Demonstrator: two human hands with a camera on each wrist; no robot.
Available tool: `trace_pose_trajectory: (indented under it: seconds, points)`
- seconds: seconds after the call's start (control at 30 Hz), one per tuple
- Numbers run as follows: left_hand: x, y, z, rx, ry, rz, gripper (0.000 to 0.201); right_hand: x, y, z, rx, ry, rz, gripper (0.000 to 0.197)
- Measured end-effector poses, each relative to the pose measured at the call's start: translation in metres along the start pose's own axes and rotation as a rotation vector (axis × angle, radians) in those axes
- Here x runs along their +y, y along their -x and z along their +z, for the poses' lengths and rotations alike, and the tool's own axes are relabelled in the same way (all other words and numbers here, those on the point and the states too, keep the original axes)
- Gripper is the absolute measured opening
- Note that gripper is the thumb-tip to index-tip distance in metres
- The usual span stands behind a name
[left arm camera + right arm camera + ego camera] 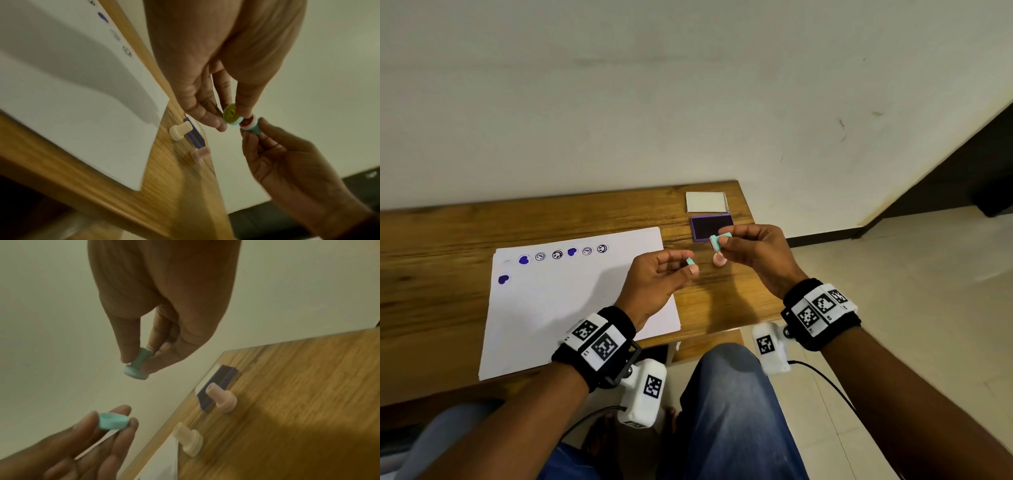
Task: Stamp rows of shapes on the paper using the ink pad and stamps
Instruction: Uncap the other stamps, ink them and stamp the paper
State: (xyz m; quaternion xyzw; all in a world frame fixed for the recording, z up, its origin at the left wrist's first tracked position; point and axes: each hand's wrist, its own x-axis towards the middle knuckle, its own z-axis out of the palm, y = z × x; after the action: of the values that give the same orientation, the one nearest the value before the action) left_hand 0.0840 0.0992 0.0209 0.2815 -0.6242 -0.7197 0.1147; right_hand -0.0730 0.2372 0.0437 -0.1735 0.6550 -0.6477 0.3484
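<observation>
My right hand (720, 244) pinches a small teal stamp (719, 240) by its stem, held in the air over the table's right end. My left hand (687, 268) pinches the stamp's teal cap (690, 262) just left of it. The cap (232, 113) bears a yellow smiley sticker and stands apart from the stamp (249, 124), whose reddish face shows. The open purple ink pad (712, 228) lies behind the hands. The white paper (571, 308) carries a top row of blue hearts and round faces, with one heart below at the left.
A pink stamp (719, 259) stands on the wooden table (448, 240) under my right hand. A cream stamp (180, 132) stands beside it near the paper's corner. The ink pad's clear lid (706, 202) lies behind the pad. The table's right edge is close.
</observation>
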Motion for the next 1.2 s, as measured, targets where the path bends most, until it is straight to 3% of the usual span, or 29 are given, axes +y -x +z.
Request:
trace_pose_trajectory:
  seconds: [0.17,0.27,0.43,0.57,0.8,1.03,1.1,1.2]
  points:
    - [-0.018,-0.001,0.007,-0.058,-0.424,0.103,0.03,0.005,-0.001,-0.013,0.033,0.203,-0.037,0.024]
    - [-0.027,-0.007,0.023,-0.121,-0.569,0.134,0.032,0.009,-0.001,-0.018,0.052,0.272,-0.052,0.023]
    - [-0.037,-0.02,0.039,-0.145,-0.65,0.093,0.032,0.013,0.001,-0.024,0.044,0.344,-0.071,0.025]
    - [-0.041,-0.023,0.035,-0.085,-0.795,0.107,0.029,0.014,0.0,-0.03,0.039,0.383,-0.079,0.023]
    - [-0.029,-0.019,0.027,-0.089,-0.893,0.122,0.042,0.01,-0.008,-0.033,0.059,0.443,-0.082,0.024]
    - [0.03,-0.044,0.0,-0.036,-0.894,0.241,0.017,-0.01,-0.035,-0.041,0.074,0.592,-0.137,0.034]
    - [0.042,-0.066,-0.01,-0.063,-0.922,0.242,0.022,-0.018,-0.047,-0.043,0.092,0.677,-0.151,0.03]
    - [0.045,-0.1,-0.02,-0.15,-0.98,0.129,0.04,-0.024,-0.07,-0.041,0.082,0.82,-0.148,0.03]
